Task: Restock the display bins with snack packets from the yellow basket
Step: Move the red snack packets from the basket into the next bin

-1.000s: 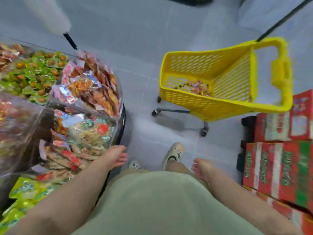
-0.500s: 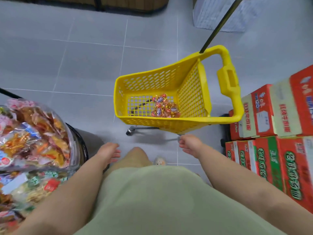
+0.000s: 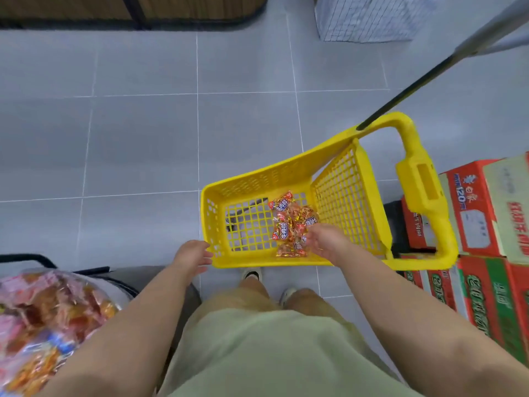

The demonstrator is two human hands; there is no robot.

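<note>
The right hand (image 3: 323,242) hovered open over the snack packets (image 3: 289,222) in the yellow basket (image 3: 257,179), lower centre. The left hand (image 3: 194,255) was relaxed and empty. Scooping several together looked best.

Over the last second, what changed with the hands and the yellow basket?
The right hand moved forward from beside the thigh into the yellow basket, now open over the snack packets, gripping none. The left hand moved forward to the basket's near corner. Packets lie as before; both hands empty.

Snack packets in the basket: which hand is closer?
Right. The right hand is inside the yellow basket at the snack packets; the left hand is outside, by its near corner.
</note>
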